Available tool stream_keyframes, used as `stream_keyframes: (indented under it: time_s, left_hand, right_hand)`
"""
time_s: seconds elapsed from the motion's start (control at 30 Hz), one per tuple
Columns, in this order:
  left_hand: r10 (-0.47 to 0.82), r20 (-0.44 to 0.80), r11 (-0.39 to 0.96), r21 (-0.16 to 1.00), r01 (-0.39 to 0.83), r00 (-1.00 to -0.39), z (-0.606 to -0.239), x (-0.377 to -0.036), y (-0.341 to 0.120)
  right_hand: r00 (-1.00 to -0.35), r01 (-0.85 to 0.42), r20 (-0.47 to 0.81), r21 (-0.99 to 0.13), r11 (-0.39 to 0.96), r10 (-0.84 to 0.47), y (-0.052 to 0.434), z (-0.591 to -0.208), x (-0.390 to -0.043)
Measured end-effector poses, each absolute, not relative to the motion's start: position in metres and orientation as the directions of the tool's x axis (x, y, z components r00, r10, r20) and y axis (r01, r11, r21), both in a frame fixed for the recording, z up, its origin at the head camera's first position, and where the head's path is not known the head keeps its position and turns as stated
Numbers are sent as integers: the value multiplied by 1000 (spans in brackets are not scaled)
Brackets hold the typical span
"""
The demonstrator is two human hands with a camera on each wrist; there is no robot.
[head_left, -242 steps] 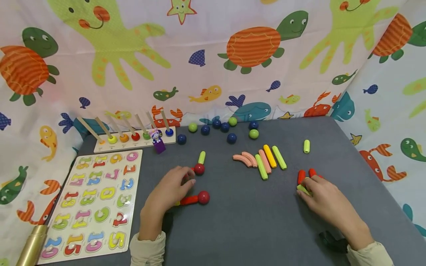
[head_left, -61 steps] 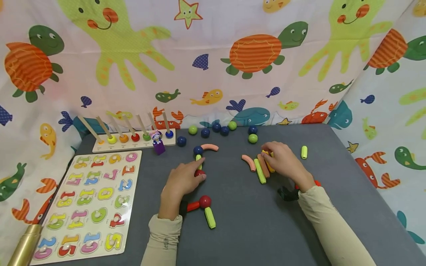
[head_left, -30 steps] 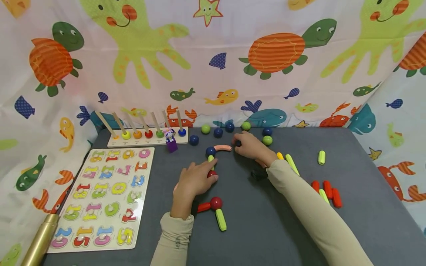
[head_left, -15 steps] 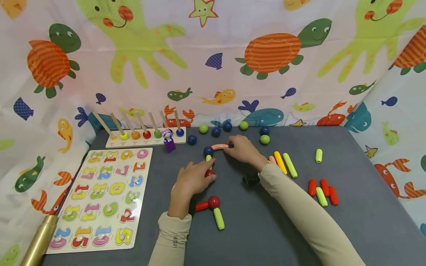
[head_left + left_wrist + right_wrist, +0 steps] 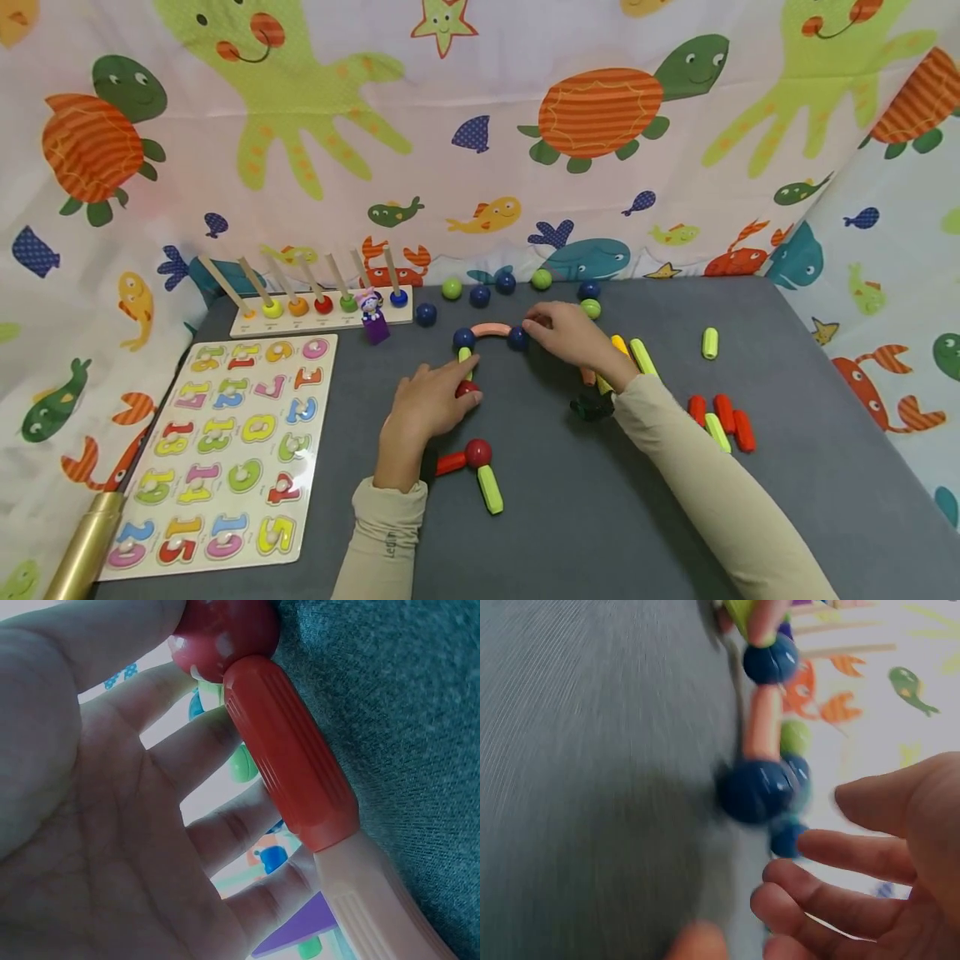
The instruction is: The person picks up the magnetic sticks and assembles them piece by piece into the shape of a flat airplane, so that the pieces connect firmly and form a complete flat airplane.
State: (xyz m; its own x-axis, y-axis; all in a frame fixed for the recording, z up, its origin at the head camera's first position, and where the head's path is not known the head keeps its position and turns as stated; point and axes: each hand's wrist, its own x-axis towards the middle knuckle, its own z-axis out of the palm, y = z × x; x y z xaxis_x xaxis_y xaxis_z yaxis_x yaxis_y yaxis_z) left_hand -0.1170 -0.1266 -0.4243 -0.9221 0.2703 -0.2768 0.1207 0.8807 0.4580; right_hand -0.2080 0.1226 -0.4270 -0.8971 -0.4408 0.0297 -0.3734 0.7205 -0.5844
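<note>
Item: one chain on the counter (image 5: 555, 517), in front of the hands, comprising a red ball (image 5: 467, 389), a green rod (image 5: 465, 353), a blue ball (image 5: 463, 338), a curved peach rod (image 5: 491, 330) and an end ball (image 5: 517, 337), also blue. In the left wrist view we record a red rod (image 5: 292, 750) meeting the red ball, with a second peach rod (image 5: 367, 892) at its other end.

Left hand (image 5: 426, 403): unclenched, fingers extended; thumb touching the red ball, index at the green rod.

Right hand (image 5: 564, 332): released, fingers loosely bent just beside the end ball; the right wrist view shows us a gap between.

Also held in our list: near the left sleeve (image 5: 386, 533), a separate red-and-green piece (image 5: 478, 454); at right, a rod cluster (image 5: 722, 422); along the back, loose balls (image 5: 480, 295); at left, a number board (image 5: 225, 450) and a peg stand (image 5: 322, 312), with a figurine (image 5: 373, 321) just before it.
</note>
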Motion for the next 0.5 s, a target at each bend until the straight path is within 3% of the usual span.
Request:
stream_keyframes:
  time_s: [0.27, 0.5]
  left_hand:
    - [266, -280, 882, 458, 115, -923, -424, -115, -129]
    - [273, -277, 873, 473, 117, -921, -424, -116, -127]
  right_hand:
    - [-874, -457, 13, -359, 814, -486, 171, -417, -180]
    - [-926, -363, 23, -331, 871, -377, 198, -407, -164]
